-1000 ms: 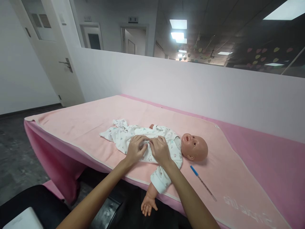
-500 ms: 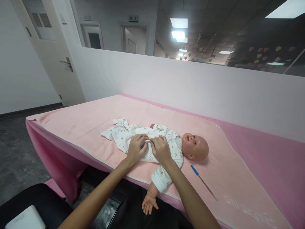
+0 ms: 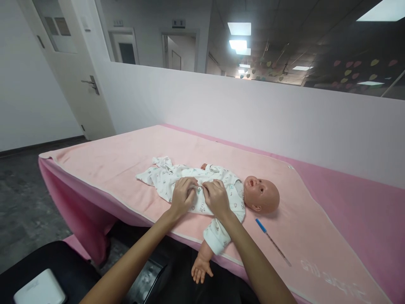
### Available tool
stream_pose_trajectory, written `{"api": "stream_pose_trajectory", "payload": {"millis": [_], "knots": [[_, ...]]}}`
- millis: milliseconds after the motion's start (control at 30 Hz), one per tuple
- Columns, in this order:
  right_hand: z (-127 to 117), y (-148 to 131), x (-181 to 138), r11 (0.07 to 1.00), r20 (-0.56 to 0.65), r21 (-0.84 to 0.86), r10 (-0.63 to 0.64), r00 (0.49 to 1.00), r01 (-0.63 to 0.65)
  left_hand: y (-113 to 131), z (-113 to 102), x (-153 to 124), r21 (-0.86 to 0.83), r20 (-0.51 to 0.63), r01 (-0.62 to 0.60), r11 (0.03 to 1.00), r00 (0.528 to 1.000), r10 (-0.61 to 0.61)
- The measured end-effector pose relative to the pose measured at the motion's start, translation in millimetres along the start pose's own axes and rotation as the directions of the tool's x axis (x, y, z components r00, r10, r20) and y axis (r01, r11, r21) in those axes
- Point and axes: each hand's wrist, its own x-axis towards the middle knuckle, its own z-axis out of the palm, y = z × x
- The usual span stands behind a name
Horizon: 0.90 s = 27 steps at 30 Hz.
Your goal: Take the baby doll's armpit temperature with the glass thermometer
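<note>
A baby doll lies on its back on the table, head to the right, dressed in a white printed baby romper. Over its middle, my left hand pinches the romper's front edge with bent fingers. Close beside it, my right hand grips the same front edge, fingers closed. A small round snap shows in the gap between my fingertips. The cloth under the fingers is partly hidden. One doll hand hangs past the table's near edge, below my right forearm.
A blue-capped pen-like stick lies right of the doll on the pink blanket. A white wall with a window stands behind the table. At lower left, a white box-like object rests on a black chair.
My hands stay on the romper's front; the fingers have shifted slightly, and a round snap now shows between them. The whole view has moved a little.
</note>
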Motion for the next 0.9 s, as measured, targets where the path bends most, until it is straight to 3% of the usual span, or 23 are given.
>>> {"api": "stream_pose_trajectory", "payload": {"millis": [400, 700, 900], "knots": [[-2, 0, -2, 1.000, -0.011, -0.006, 0.008, 1.000, -0.008, 8, -1, 1, 0.188, 0.054, -0.001, 0.982, 0.999, -0.009], [-6, -1, -4, 0.982, -0.104, -0.098, 0.150, 0.983, -0.160, 4, -3, 1, 0.205, 0.033, 0.049, 0.977, 0.998, -0.057], [-10, 0, -8, 0.981, -0.058, -0.120, 0.147, 0.987, -0.153, 3, -4, 4, 0.172, 0.052, 0.078, 0.982, 0.995, -0.088]]}}
